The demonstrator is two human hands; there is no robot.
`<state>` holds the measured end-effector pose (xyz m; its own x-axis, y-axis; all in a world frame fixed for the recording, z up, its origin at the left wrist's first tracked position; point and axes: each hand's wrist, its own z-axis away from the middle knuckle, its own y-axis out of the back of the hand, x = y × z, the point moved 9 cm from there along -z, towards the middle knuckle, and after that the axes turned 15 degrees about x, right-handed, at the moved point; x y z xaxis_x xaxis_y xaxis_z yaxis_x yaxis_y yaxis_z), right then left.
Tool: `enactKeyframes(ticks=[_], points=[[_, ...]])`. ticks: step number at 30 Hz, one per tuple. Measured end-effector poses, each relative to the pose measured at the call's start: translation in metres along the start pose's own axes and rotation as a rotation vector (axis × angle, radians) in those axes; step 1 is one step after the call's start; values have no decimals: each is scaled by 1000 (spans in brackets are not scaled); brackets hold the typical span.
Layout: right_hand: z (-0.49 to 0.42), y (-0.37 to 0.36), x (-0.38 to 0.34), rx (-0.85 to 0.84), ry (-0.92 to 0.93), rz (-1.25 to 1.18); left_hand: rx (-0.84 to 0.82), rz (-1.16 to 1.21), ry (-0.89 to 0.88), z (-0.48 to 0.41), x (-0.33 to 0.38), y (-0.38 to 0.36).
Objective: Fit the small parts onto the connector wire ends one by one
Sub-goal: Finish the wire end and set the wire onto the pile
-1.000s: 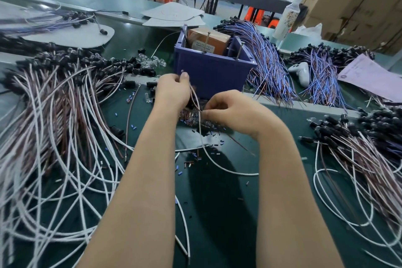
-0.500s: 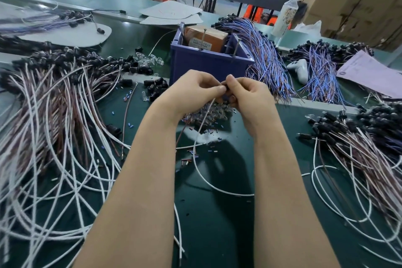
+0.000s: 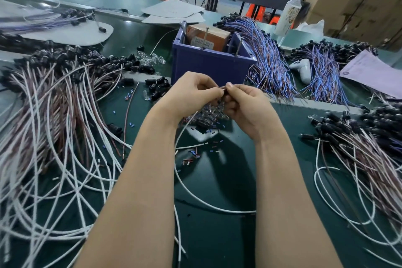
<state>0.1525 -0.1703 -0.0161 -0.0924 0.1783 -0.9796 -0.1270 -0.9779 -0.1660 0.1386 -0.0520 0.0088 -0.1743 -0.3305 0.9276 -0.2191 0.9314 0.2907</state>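
1. Centre of the frame, just above the middle: a person's left hand [image 3: 191, 91] and right hand [image 3: 243, 104] meet fingertip to fingertip, raised over a dark green tabletop [image 3: 217, 235].
2. Both grips are closed. The left hand's grip pinches the end of a thin white connector wire [image 3: 187, 187]. The right hand's grip pinches the reddish tip of the same wire, where the two thumbs touch. Any small part on that tip is too tiny to make out.
3. From under the left hand the wire drops, curves across the tabletop between the forearms, and runs out of sight at the right forearm.
4. Directly below the hands lies a small heap of clear and dark parts [image 3: 206, 117]. Short blue and red sleeves [image 3: 195, 154] are scattered just below it.
5. Behind the hands stands a dark blue plastic bin [image 3: 208, 65] holding a brown cardboard box [image 3: 208, 36].
6. Filling the left side is a large tangle of white and brown wires with black connectors [image 3: 54, 126]. A similar tangle of connector wires [image 3: 359, 152] lies at the right edge.
7. Right of the bin is a bundle of blue and purple wires [image 3: 267, 65]. Beyond it are a white game controller [image 3: 301, 69] and a lilac paper sheet [image 3: 369, 72], with a white bottle [image 3: 290, 14] at upper right.
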Motion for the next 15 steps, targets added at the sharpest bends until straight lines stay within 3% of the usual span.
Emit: enactKeyframes(ticks=[2,5,7,9,12,15], points=[[1,0,-4,52,87,100,19,14,18,0,-2,1],[8,-3,-35,210,539,670,53,-91,14,-2,-4,0],[16,-11,-45,215,695,768,58,-146,-10,-4,0,1],[13,-3,-48,236,686,704,25,-194,-51,-4,4,3],[-2,34,-41,325,473,488,-31,-148,-18,-1,3,10],[-6,33,-22,323,407,630,73,-71,-1,-6,5,17]])
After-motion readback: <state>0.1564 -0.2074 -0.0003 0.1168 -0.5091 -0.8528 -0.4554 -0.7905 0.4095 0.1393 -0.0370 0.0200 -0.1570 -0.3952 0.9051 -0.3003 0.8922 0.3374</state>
